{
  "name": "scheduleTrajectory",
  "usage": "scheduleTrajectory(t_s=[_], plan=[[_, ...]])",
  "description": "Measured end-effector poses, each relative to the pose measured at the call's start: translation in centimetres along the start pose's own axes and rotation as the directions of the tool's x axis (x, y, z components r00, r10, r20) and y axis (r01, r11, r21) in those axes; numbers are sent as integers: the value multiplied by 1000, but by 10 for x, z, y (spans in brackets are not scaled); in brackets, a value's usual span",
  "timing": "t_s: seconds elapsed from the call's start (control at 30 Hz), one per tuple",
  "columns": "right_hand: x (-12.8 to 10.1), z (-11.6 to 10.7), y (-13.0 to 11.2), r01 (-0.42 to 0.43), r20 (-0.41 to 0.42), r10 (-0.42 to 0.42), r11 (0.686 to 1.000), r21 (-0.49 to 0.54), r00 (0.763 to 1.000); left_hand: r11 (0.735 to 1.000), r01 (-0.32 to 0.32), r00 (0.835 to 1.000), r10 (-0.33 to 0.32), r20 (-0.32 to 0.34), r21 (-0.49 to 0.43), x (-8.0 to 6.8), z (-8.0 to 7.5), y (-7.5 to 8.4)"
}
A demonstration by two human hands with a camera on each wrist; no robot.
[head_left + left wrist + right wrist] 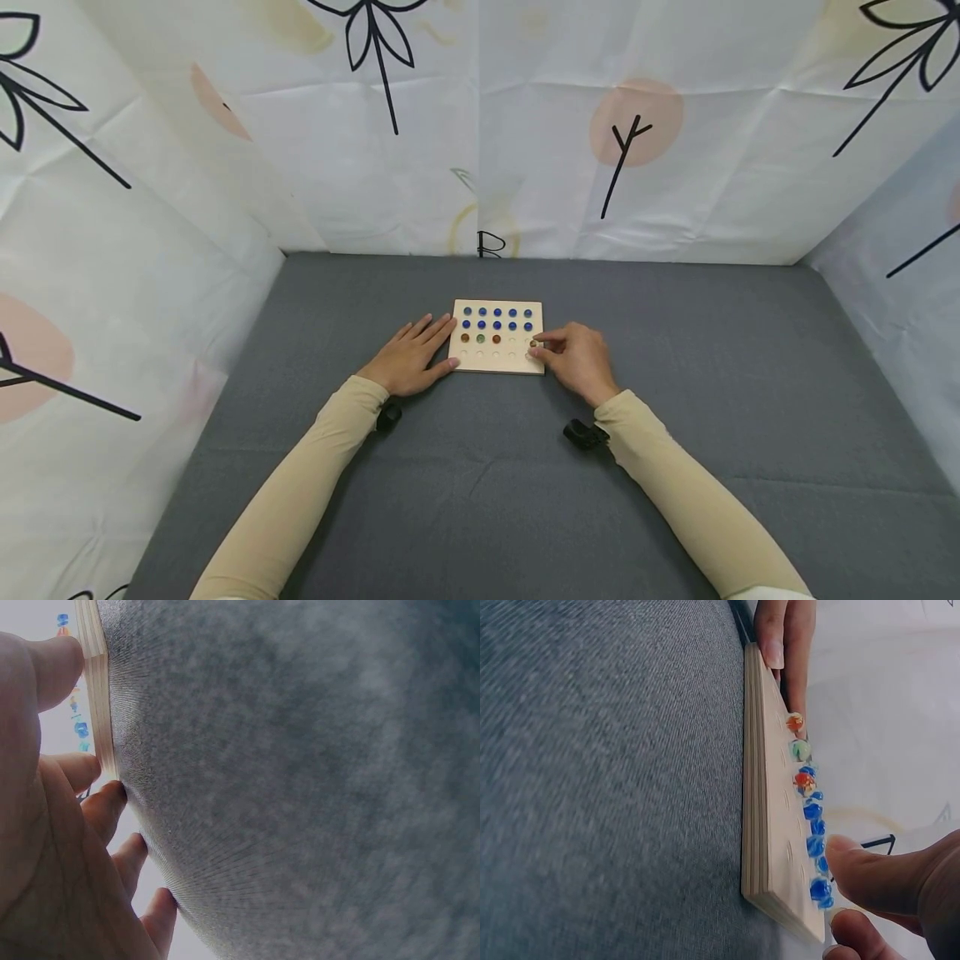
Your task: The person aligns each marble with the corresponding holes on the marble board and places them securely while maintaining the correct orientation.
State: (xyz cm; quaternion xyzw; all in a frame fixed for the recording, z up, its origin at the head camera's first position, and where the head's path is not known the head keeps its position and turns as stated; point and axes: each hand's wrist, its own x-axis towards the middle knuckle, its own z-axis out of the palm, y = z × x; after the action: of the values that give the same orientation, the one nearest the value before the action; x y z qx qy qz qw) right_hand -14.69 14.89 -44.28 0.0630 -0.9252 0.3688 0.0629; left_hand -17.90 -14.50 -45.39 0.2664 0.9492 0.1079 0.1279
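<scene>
A pale wooden board [495,362] with rows of round hollows lies on the grey table. Blue marbles [497,312] fill its two far rows. In the third row sit a red-orange marble [465,338], a green marble [481,338] and another red-orange marble [804,780]. My left hand [408,357] rests with fingers spread, thumb and index fingertip on the board's left edge. Over the right end of the third row, my right hand [577,358] pinches a small brownish marble [533,343] between thumb and forefinger. That marble is hidden in the right wrist view.
Grey cloth [480,500] covers the table around the board. White printed curtains [525,167] stand behind and at both sides. A black wrist camera [585,434] is strapped at the right wrist, and another wrist camera [388,416] at the left.
</scene>
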Motion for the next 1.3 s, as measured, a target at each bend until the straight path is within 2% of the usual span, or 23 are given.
scheduleTrajectory(t_s=[0.5,1.3], plan=[[8,15,-9,24,18,-24,1000,-12,1000,1000,-5,1000,5,-6,-1,0,0,0],[22,28,-18,-17,47,19,999,-51,999,1000,1,1000,-1,-11,1,1,2,-1]])
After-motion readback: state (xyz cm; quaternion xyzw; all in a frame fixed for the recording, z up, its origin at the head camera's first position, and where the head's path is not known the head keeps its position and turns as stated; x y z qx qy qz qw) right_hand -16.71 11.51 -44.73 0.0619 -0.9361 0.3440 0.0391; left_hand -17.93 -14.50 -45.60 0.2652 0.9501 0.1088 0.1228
